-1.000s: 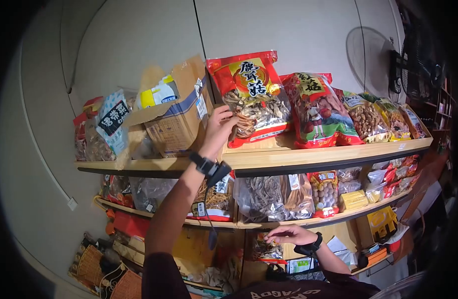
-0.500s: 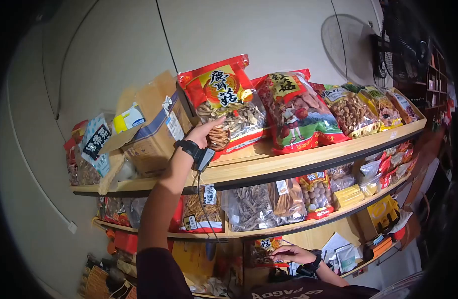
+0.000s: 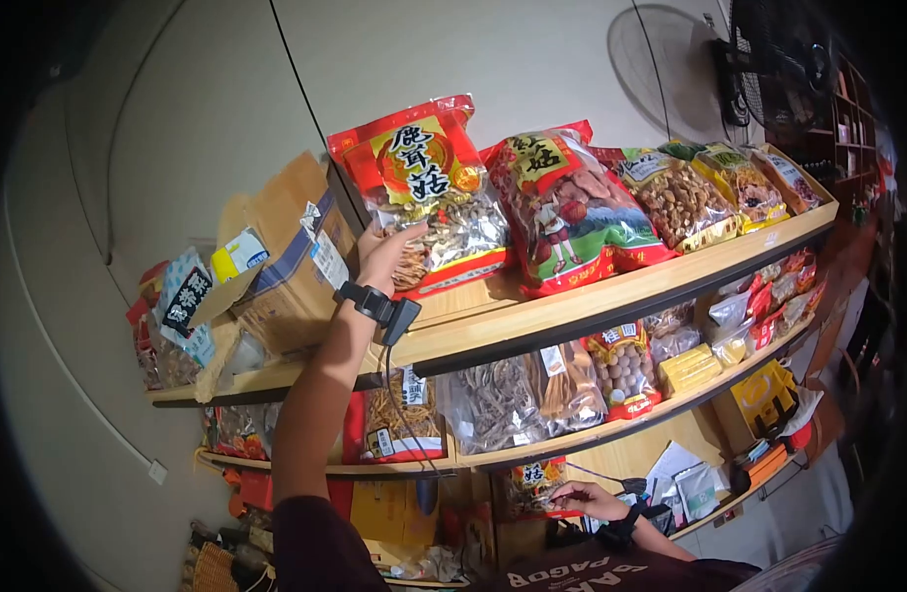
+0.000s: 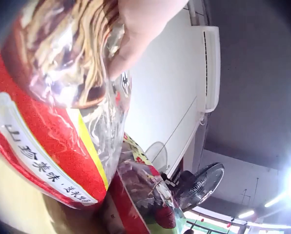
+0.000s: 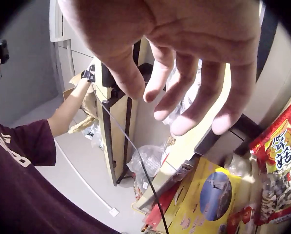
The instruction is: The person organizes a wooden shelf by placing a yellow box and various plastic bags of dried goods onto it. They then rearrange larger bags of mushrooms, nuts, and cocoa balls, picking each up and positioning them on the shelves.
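Note:
A red-topped plastic bag of dried mushrooms [image 3: 444, 232] stands leaning on the top shelf. My left hand [image 3: 379, 261] grips its lower left edge, with the thumb across the front and the other fingers hidden behind. In the left wrist view, the thumb [image 4: 123, 58] presses into the clear plastic beside the sliced mushrooms. Lower down, my right hand [image 3: 590, 501] hangs with loosely bent fingers, near a similar smaller mushroom bag [image 3: 532, 483] on a lower shelf. The right wrist view shows nothing held in those fingers [image 5: 184, 95].
Right of the gripped bag leans a red-and-green bag [image 3: 582, 217], then several bags of dried goods. An opened cardboard box [image 3: 296, 281] sits at its left. The middle shelf [image 3: 532, 452] holds more bags. A fan [image 3: 779, 59] is at the upper right. A cable [image 5: 135, 146] hangs from the left wrist.
My left hand went from fingers raised beside the mushroom bag to gripping its edge, thumb over the front. The view shifted, so the shelves sit further left. My right hand stays low and loose.

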A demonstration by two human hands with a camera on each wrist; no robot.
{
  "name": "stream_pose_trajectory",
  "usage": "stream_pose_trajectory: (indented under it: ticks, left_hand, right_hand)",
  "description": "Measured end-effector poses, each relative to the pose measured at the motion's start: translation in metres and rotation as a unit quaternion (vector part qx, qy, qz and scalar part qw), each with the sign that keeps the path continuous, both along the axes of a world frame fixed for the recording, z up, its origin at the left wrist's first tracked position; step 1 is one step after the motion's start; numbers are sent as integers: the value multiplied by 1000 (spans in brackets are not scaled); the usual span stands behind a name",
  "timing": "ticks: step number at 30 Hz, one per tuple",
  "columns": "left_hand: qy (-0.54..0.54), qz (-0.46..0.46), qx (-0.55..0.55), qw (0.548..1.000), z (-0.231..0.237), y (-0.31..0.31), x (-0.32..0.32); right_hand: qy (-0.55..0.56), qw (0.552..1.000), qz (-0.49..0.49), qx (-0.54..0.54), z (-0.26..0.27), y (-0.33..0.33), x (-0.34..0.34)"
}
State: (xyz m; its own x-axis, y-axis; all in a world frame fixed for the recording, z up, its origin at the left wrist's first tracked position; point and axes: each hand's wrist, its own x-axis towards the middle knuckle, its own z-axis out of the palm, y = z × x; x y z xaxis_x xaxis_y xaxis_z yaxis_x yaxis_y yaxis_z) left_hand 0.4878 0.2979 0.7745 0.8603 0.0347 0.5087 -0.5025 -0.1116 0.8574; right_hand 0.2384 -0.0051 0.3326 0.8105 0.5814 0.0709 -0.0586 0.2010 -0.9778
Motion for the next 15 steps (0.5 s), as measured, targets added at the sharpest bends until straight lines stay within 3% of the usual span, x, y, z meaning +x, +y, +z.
stream_pose_trajectory:
  ticks: [10, 14, 15]
  left_hand:
    - [-136, 59, -3, 989, -1, -11, -79]
    - [-248, 281, 61, 925, -16, -1, -110]
    - [-305, 218, 25, 927, -21, 10, -108]
  right_hand:
    - [-70, 997, -39, 12, 36, 2, 5]
    - [-119, 989, -65, -64, 76, 7, 8]
    - [-135, 986, -71, -65, 86, 8, 8]
